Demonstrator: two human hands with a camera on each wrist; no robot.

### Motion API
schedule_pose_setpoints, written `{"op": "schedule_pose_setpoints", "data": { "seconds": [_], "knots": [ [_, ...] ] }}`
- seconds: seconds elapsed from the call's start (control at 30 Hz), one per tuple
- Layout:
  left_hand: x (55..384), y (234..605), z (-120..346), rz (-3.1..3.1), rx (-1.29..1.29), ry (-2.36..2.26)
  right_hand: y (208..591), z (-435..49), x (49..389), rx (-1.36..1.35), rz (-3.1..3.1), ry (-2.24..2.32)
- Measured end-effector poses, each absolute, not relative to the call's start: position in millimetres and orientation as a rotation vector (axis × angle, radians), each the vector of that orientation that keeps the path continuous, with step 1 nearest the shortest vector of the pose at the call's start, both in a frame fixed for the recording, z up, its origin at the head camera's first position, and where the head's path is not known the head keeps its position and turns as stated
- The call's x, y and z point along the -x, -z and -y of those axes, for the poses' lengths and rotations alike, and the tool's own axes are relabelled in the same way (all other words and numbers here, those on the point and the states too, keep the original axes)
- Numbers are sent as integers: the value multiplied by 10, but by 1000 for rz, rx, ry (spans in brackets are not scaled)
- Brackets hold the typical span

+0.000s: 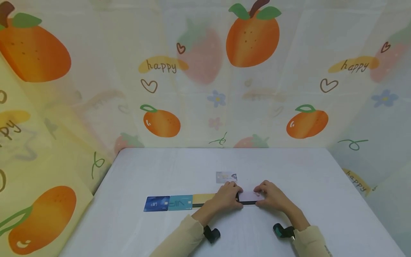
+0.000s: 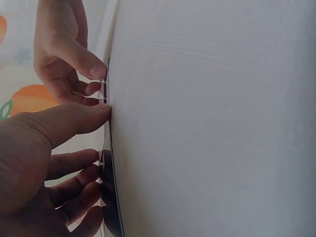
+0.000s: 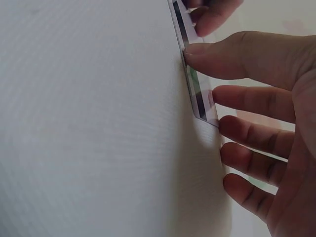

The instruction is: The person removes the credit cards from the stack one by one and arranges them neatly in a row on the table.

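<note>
In the head view several cards lie edge to edge in a row. From the left come a dark blue card (image 1: 156, 203), a teal card (image 1: 180, 202) and a yellow card (image 1: 203, 199) with a black stripe. My left hand (image 1: 224, 196) covers most of a dark card (image 2: 112, 207), its thumb at the near edge and fingertips at the far edge. At the row's right end my right hand (image 1: 273, 197) holds a lilac card (image 1: 247, 197) with a black stripe, thumb and fingers at opposite long edges. Its bent fingers show in the right wrist view.
A pale card (image 1: 226, 177) lies alone behind the row, just beyond my left fingertips. The white table (image 1: 144, 235) ends at a back edge against a fruit-printed cloth (image 1: 205, 117). Each wrist carries a small black camera (image 1: 212, 234).
</note>
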State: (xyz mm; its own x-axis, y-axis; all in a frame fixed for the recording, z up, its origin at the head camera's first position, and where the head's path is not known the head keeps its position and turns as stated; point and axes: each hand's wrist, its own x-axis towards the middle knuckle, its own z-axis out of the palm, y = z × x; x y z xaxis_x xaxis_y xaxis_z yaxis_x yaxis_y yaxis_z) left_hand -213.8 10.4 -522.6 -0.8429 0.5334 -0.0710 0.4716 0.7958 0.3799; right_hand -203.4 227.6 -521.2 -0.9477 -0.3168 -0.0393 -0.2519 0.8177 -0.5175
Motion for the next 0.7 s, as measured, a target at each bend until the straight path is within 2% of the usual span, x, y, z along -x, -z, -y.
{"op": "schedule_pose_setpoints", "data": {
  "seconds": [0.7],
  "knots": [
    [2189, 5254, -40, -2758, -860, -595, 5201, -2270, 2042, 406, -2856, 834]
  ]
}}
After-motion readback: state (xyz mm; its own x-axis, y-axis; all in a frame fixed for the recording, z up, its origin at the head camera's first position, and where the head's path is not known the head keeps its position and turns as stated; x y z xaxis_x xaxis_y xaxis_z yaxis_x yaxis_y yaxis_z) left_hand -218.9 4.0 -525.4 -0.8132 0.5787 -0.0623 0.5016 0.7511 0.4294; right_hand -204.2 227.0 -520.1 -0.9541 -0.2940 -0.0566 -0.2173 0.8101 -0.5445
